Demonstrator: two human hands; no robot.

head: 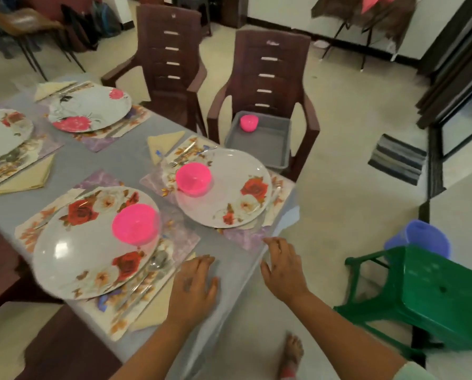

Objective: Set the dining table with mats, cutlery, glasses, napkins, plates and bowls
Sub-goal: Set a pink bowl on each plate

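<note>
Hands both empty, left hand (193,283) flat on grey worktop (229,259), right hand (283,270) loose-fingered at its edge; beyond, two pink plastic bowls (136,224) (193,178) on floral plates, third pink bowl (249,123) in grey tray (273,144) on brown chair.

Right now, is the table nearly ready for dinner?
Nearly. Four plates sit on mats with napkins and cutlery. Two near plates have pink bowls; the two far plates don't. One pink bowl waits in the grey tray. Both hands are empty. No glasses show.
</note>
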